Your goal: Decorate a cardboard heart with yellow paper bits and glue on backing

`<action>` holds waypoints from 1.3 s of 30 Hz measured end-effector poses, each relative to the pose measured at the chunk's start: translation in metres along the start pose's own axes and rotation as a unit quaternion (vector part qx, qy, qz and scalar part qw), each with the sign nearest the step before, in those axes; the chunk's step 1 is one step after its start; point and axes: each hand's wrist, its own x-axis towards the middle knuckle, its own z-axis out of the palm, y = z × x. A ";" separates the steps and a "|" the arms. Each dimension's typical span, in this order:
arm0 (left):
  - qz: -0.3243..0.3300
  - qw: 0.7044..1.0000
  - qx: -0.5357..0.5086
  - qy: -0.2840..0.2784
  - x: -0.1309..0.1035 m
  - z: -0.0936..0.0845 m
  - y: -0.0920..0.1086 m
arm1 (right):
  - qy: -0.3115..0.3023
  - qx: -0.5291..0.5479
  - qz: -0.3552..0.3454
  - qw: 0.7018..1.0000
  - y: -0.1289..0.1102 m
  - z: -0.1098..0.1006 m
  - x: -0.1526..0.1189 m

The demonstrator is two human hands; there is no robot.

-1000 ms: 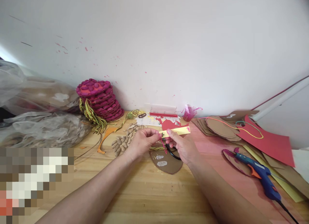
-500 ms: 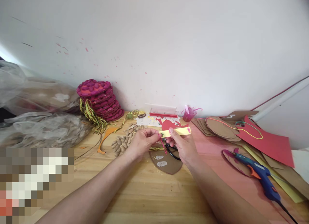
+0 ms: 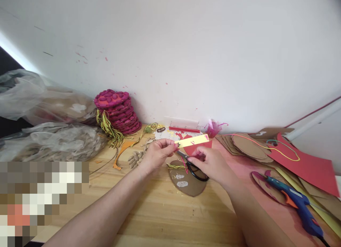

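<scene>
Left hand (image 3: 159, 155): thumb and fingertips pinch one end of a yellow paper strip (image 3: 195, 140), held above the table. Right hand (image 3: 210, 163): fingers curled at the black-handled scissors (image 3: 196, 171); firmness of grip cannot be told. Scissors lie over a brown cardboard disc (image 3: 190, 190) bearing two whitish patches.

Surface: pale wooden table (image 3: 149, 215), grain visible, stained pink on the right side. Peanuts (image 3: 136, 158) near the left hand; orange scrap (image 3: 123, 152) farther left. Blue glue gun (image 3: 298, 200) at right, near a large red sheet (image 3: 306, 161) and stacked cardboard discs (image 3: 247, 145).

Room: pale wall (image 3: 213, 55) behind the table, pink spatters mostly at left. Near its foot: stack of magenta discs (image 3: 118, 112) with yellow-green tassels (image 3: 109, 129), and a pink-stained cup (image 3: 212, 129). Translucent plastic bags (image 3: 61, 140) occupy the far left. Lower left corner pixelated, contents unreadable.
</scene>
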 end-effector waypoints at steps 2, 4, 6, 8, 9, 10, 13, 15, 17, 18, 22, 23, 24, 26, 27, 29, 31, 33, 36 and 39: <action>0.006 1.000 -0.011 0.023 0.002 -0.001 0.001 | -0.022 -0.132 0.005 0.991 0.005 -0.003 -0.001; 0.013 0.999 -0.019 0.039 0.003 -0.002 0.000 | -0.042 -0.195 0.007 0.980 0.008 -0.003 -0.003; 0.020 0.998 -0.025 0.049 0.004 -0.002 0.000 | -0.049 -0.219 0.008 0.975 0.009 -0.001 -0.003; 0.025 0.998 -0.031 0.052 0.004 -0.003 0.000 | -0.049 -0.229 0.020 0.972 0.009 0.000 -0.004; 0.026 0.998 -0.035 0.053 0.004 -0.003 0.000 | -0.048 -0.233 0.026 0.971 0.008 0.000 -0.004; 0.028 0.997 -0.040 0.055 0.004 -0.003 0.001 | -0.046 -0.234 0.030 0.971 0.007 -0.001 -0.004; 0.030 0.995 -0.068 0.061 0.003 -0.004 0.003 | -0.033 -0.209 0.028 0.977 0.000 -0.003 -0.004; 0.038 0.992 -0.096 0.069 0.004 -0.004 0.004 | -0.025 -0.146 0.020 0.989 -0.006 -0.005 -0.004; 0.049 0.987 -0.127 0.080 0.004 -0.005 0.006 | -0.019 -0.051 0.015 0.998 -0.011 -0.005 -0.005; 0.053 0.985 -0.141 0.086 0.005 -0.006 0.007 | -0.019 -0.005 0.014 1.000 -0.012 -0.004 -0.006; 0.071 0.975 -0.185 0.098 0.006 -0.009 0.012 | -0.054 0.078 0.047 0.994 -0.015 0.003 -0.006; 0.079 0.973 -0.195 0.098 0.006 -0.010 0.013 | -0.067 0.093 0.058 0.992 -0.015 0.005 -0.006; 0.086 0.970 -0.203 0.099 0.007 -0.010 0.014 | -0.079 0.115 0.072 0.988 -0.015 0.007 -0.005; 0.093 0.968 -0.210 0.100 0.007 -0.012 0.015 | -0.097 0.186 0.094 0.973 -0.016 0.011 -0.004; 0.092 0.968 -0.211 0.101 0.007 -0.012 0.016 | -0.104 0.229 0.100 0.963 -0.017 0.013 -0.003; 0.083 0.968 -0.215 0.104 0.007 -0.011 0.016 | -0.122 0.301 0.088 0.942 -0.020 0.017 -0.005; 0.068 0.966 -0.223 0.109 0.006 -0.009 0.015 | -0.133 0.321 0.048 0.937 -0.024 0.022 -0.008; 0.054 0.966 -0.228 0.110 0.004 -0.006 0.013 | -0.122 0.281 0.012 0.952 -0.027 0.027 -0.012; 0.034 0.970 -0.218 0.097 0.000 0.002 0.009 | -0.099 0.204 -0.009 0.974 -0.032 0.031 -0.017; 0.014 0.977 -0.195 0.084 -0.006 0.010 0.005 | -0.108 0.196 -0.010 0.975 -0.036 0.030 -0.018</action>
